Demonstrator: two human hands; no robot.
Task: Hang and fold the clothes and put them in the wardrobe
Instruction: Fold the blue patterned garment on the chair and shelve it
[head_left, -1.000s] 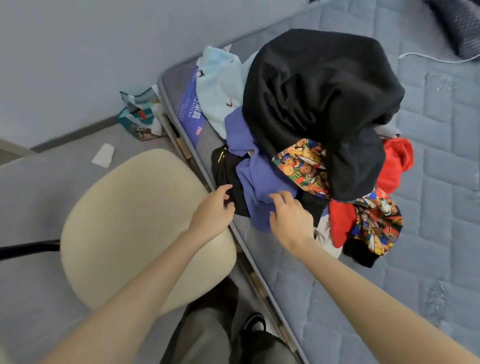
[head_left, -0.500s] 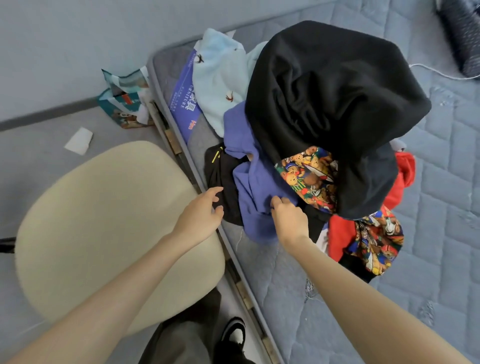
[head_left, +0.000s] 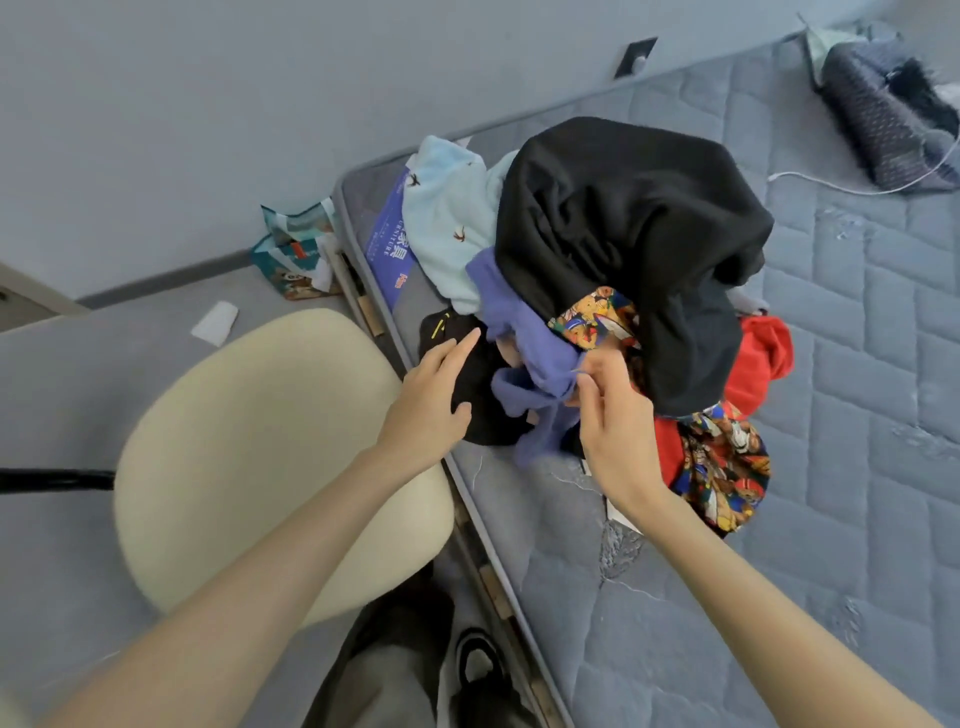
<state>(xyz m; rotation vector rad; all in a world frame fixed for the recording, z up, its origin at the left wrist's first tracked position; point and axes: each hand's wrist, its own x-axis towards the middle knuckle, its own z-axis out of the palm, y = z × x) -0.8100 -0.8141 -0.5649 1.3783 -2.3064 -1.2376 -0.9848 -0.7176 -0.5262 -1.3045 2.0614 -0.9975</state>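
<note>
Risen slightly, purple garment (head_left: 537, 364) pinched by right hand (head_left: 615, 421) fingers; left hand (head_left: 431, 400) fingers apart

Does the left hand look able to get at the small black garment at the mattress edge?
Probably yes: the left hand hovers open over the small black garment, whose left part lies uncovered; the purple garment overlaps its right part.

Much of the patterned fabric (head_left: 592, 319) is buried under the black garment (head_left: 623, 218); small print on the blue label (head_left: 387, 236) cannot be read.
</note>
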